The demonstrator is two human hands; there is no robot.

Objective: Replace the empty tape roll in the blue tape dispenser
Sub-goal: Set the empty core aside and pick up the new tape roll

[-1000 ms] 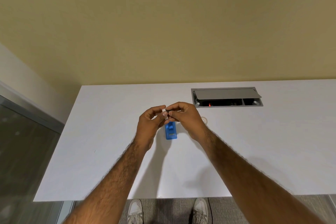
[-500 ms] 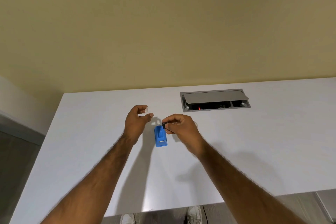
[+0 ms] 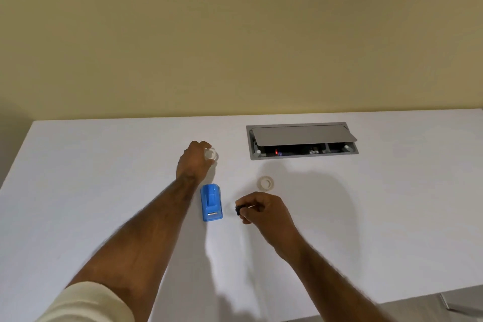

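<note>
The blue tape dispenser (image 3: 211, 202) lies on the white table (image 3: 366, 217), its cradle without a roll. My left hand (image 3: 193, 162) is beyond it, fingers closed on a small clear ring, the empty tape core (image 3: 210, 154), just above or on the table. My right hand (image 3: 264, 210) is to the right of the dispenser, pinching a small black spindle (image 3: 238, 210). A tape roll (image 3: 265, 183) lies flat on the table just beyond my right hand.
A grey cable box (image 3: 302, 140) with its lid partly raised is set into the table at the back right. A yellow wall rises behind the table. The table's left edge and front right corner are in view.
My hands have parted. The left hand carried the clear core away toward the back, the right hand moved to the right of the dispenser with the black spindle. The tape roll has come into sight.
</note>
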